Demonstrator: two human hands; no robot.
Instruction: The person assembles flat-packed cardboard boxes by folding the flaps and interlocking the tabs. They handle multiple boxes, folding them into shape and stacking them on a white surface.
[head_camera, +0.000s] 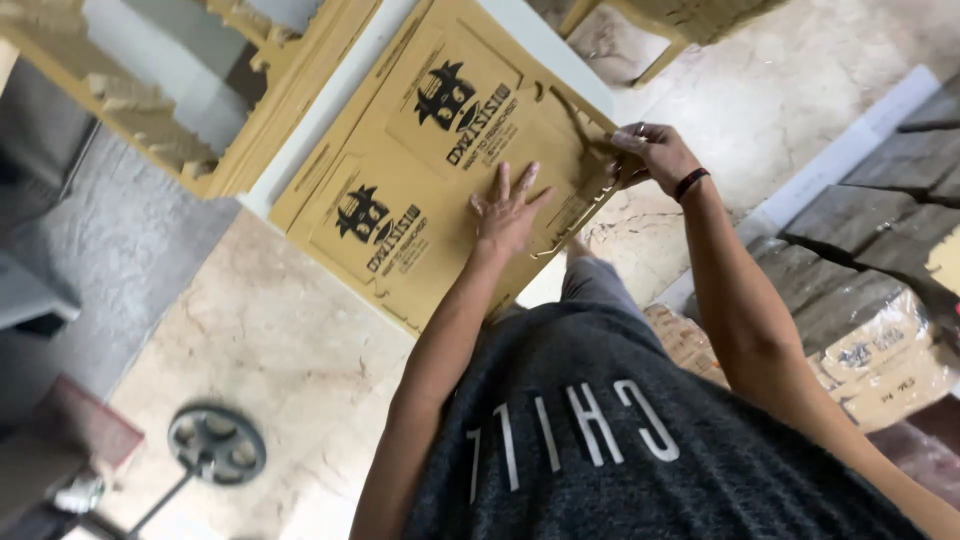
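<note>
Two hands work a flat brown cardboard sheet (440, 170) lying on the white worktop (330, 95): left hand (507, 212) pressed flat with fingers spread, right hand (655, 152) pinching its far edge

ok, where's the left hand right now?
Head view, centre: left hand lies flat, fingers spread, on the printed cardboard sheet, just left of the right hand at the sheet's edge.

Under me the floor (270, 340) is pale marbled stone, turning to grey concrete (120, 240) on my left. A round metal wheel (217, 444) lies by my feet, and a wrapped bundle (880, 360) sits beside dark wooden planks (860, 210) to my right.
</note>
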